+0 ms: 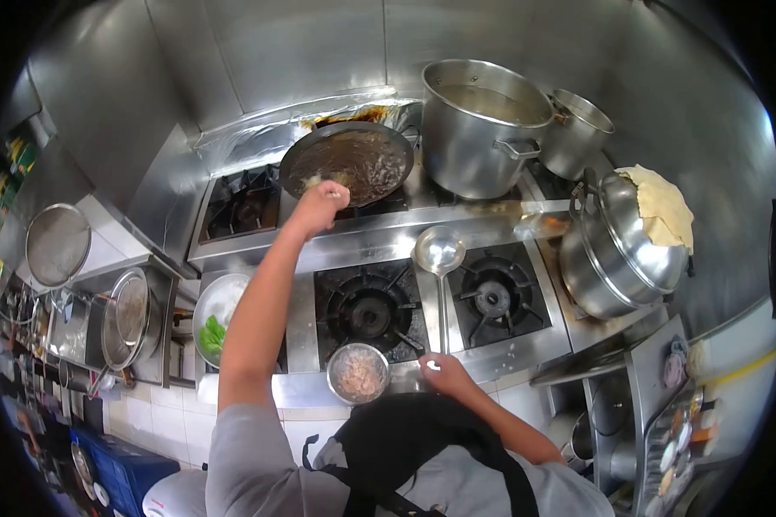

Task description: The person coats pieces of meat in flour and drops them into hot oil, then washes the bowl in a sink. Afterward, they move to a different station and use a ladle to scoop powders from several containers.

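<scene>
The left hand (322, 207) is hovering, fingers drawn together with any contents hidden, over the near rim of the wok (295, 159), while the right hand (448, 376) is loosely gripping the ladle (441, 250) by its end, perhaps steadying it.

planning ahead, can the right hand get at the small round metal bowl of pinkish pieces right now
Probably yes: the bowl is close by, with nothing visible between. But the right hand seems to hold the long silver metal ladle, so may need to let go first.
</scene>
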The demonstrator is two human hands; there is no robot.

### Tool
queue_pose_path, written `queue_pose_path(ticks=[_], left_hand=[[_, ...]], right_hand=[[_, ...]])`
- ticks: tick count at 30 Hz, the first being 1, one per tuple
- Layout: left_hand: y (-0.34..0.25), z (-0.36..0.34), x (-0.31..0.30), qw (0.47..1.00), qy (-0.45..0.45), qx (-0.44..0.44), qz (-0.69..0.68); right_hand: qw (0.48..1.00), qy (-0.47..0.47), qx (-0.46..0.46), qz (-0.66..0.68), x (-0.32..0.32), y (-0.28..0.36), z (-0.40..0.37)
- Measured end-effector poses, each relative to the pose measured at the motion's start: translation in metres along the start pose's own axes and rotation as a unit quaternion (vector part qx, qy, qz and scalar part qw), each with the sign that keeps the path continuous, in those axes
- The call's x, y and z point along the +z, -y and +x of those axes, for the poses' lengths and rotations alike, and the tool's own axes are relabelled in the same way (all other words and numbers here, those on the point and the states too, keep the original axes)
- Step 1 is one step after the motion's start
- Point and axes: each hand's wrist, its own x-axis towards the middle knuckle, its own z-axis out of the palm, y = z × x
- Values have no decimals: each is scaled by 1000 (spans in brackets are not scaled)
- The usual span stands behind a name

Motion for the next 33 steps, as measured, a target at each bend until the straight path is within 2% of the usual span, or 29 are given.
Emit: queue_pose_path(ticks=[1, 2, 5, 6, 7, 8, 9, 10, 11, 13, 14, 15, 16, 17, 19, 23, 26, 28, 29, 31, 33], left_hand=[[-5, 20, 0, 999, -10, -22, -30], [-9, 38, -1, 989, -18, -66, -129], [0, 91, -10, 981, 31, -94, -166], [8, 109, -11, 997, 26, -61, -48], [12, 121, -9, 997, 20, -26, 70], [18, 133, -6, 997, 27, -25, 73], [19, 139, -2, 985, -30, 4, 168], [20, 146, 2, 961, -87, 34, 260], [21, 153, 7, 961, -82, 36, 262], [18, 154, 17, 898, -151, 60, 410], [16, 155, 20, 897, -146, 61, 412], [13, 156, 22, 900, -123, 26, 417], [10, 156, 25, 901, -101, -10, 422], [6, 156, 28, 900, -98, -10, 424], [6, 158, 31, 868, -75, -49, 488], [12, 162, 40, 868, -126, -53, 478], [15, 168, 40, 895, -96, -64, 432], [17, 174, 40, 896, -162, -67, 408], [17, 178, 37, 896, -165, -70, 407], [12, 166, 31, 889, -227, 25, 396], [-8, 128, 26, 899, -242, 113, 348]], right_hand=[[1000, -6, 14, 0, -1, -8, -2], [1000, -13, 15, 3, -2, -18, -5], [995, -98, -17, -27, -4, -41, -14], [994, -105, -12, -24, -7, -42, -17], [994, -100, 30, 8, -11, -41, -22], [992, -95, 71, 39, -16, -39, -27], [991, -99, 75, 42, -21, -40, -30], [989, -77, 117, 52, -25, -40, -32], [984, -54, 159, 62, -29, -41, -35], [980, -57, 174, 76, -36, -36, -41], [977, -57, 186, 86, -39, -36, -43], [976, -58, 188, 89, -40, -41, -45], [984, -83, 144, 57, -40, -47, -48], [989, -107, 99, 25, -41, -51, -50], [988, -106, 109, 21, -45, -51, -53], [989, -91, 114, 19, -51, -58, -54], [991, -64, 109, 30, -59, -47, -49], [994, -56, 91, 34, -54, -56, -44], [995, -51, 77, 38, -52, -61, -42], [997, -33, 63, 36, -49, -61, -36], [998, 11, 50, 22, -50, -52, -27]])
